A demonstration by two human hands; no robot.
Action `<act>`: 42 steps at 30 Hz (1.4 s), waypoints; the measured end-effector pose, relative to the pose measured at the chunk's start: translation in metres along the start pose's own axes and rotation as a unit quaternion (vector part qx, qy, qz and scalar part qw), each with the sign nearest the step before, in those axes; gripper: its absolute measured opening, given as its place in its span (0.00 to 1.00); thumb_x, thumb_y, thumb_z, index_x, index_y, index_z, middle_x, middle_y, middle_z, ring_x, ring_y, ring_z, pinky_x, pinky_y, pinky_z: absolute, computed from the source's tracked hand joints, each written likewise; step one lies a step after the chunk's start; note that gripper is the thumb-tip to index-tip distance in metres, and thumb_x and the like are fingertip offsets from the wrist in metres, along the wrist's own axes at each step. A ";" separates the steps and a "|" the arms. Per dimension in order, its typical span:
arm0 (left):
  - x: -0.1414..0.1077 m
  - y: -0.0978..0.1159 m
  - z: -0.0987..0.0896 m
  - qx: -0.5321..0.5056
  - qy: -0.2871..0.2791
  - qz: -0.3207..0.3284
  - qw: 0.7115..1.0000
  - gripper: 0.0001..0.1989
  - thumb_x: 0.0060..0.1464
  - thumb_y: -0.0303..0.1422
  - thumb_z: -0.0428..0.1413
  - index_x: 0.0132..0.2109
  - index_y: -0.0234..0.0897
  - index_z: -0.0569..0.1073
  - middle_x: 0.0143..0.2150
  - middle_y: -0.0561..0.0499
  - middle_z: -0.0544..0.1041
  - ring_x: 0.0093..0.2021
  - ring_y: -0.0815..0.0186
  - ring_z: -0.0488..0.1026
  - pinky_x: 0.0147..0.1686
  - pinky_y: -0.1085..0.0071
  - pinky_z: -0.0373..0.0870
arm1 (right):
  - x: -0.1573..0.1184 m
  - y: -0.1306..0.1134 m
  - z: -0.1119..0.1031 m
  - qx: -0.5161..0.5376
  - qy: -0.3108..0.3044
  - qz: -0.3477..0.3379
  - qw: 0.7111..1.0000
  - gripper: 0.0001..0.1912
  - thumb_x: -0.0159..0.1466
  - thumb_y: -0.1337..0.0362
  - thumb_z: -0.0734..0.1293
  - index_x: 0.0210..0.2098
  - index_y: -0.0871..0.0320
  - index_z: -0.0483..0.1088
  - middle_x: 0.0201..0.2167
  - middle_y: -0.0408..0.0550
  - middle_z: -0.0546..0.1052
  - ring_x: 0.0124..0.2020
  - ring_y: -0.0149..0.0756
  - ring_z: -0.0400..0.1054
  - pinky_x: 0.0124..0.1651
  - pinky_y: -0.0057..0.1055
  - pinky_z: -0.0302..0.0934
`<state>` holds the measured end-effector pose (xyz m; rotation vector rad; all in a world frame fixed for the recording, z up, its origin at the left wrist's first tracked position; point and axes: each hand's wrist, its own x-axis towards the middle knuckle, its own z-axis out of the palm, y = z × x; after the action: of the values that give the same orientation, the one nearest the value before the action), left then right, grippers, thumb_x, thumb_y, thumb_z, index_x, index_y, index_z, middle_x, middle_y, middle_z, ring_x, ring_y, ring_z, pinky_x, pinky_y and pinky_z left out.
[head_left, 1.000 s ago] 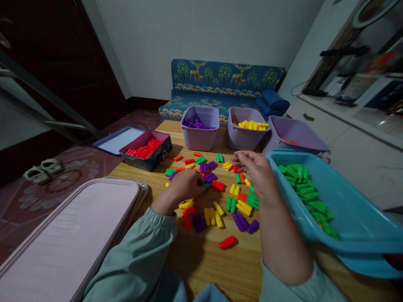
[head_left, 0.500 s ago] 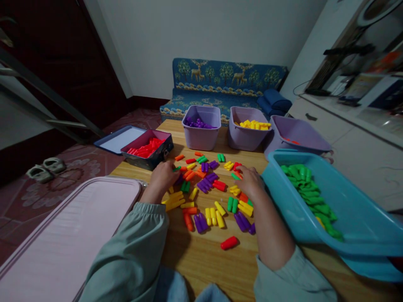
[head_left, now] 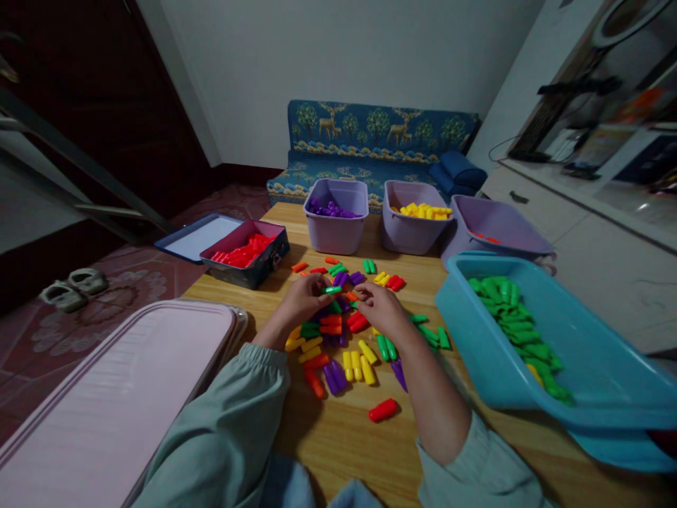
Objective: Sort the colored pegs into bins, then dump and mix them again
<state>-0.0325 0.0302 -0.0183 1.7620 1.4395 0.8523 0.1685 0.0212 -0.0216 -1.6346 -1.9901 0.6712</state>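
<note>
Seen from the head camera, two bare hands in pale green sleeves work over a scatter of colorful plastic pieces (head_left: 356,365) on a wooden table (head_left: 343,451). The left hand (head_left: 303,302) is curled nearly closed, pinching a green piece (head_left: 332,290) between thumb and fingers, above the middle of the scatter. Just beside it, the right hand (head_left: 379,307) reaches in with bent, partly open fingers, its fingertips at the pieces; whether it grips one cannot be told.

Around the hands lie red, orange, yellow, green and purple pieces, some side by side, others overlapping. A lone red piece (head_left: 383,410) rests nearer the wearer, apart from the rest, while several green pieces (head_left: 429,334) lie between the right forearm and a blue tub (head_left: 597,353) partly filled with green ones.

Along the table's far side stand three lilac bins: one with purple pieces (head_left: 337,234), one with yellow pieces (head_left: 410,233) and, at right, one with a few orange-red pieces (head_left: 497,222). At far left, an open tin (head_left: 264,262) holds a heap of red ones. A pale pink lid (head_left: 127,395) lies at left, and a blue patterned sofa (head_left: 364,134) stands against the wall beyond.
</note>
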 end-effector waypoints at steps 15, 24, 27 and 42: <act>-0.006 0.008 0.012 0.142 -0.081 0.108 0.981 0.17 0.42 0.24 0.58 0.42 0.34 0.79 0.37 0.48 0.79 0.37 0.62 0.74 0.39 0.69 0.68 | -0.012 -0.026 -0.004 -0.136 0.015 -0.087 0.987 0.28 0.57 0.77 0.60 0.55 0.55 0.72 0.53 0.51 0.74 0.56 0.41 0.63 0.59 0.35 0.56; -0.002 0.008 0.015 0.045 0.040 0.026 0.998 0.14 0.49 0.36 0.59 0.42 0.33 0.76 0.31 0.52 0.74 0.31 0.67 0.69 0.31 0.73 0.64 | -0.017 -0.022 -0.055 -0.155 -0.053 0.038 0.986 0.20 0.56 0.71 0.68 0.48 0.52 0.75 0.40 0.46 0.80 0.40 0.38 0.73 0.40 0.30 0.61; -0.003 0.012 0.015 0.054 0.037 0.024 0.998 0.16 0.51 0.37 0.58 0.45 0.33 0.76 0.30 0.52 0.74 0.31 0.65 0.69 0.30 0.72 0.64 | -0.023 -0.017 -0.071 -0.198 -0.119 0.088 0.969 0.19 0.49 0.69 0.74 0.42 0.53 0.77 0.33 0.45 0.79 0.34 0.37 0.73 0.35 0.29 0.59; -0.007 0.012 0.018 0.149 -0.013 0.075 0.986 0.18 0.50 0.28 0.59 0.49 0.33 0.78 0.38 0.45 0.80 0.38 0.59 0.75 0.41 0.67 0.69 | -0.006 -0.011 -0.012 -0.121 -0.023 0.033 0.992 0.14 0.56 0.69 0.70 0.42 0.58 0.74 0.31 0.48 0.79 0.34 0.36 0.73 0.36 0.28 0.59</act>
<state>-0.0125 0.0202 -0.0188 2.1179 1.4927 0.7143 0.1689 0.0140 -0.0055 -1.8471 -2.1266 0.5112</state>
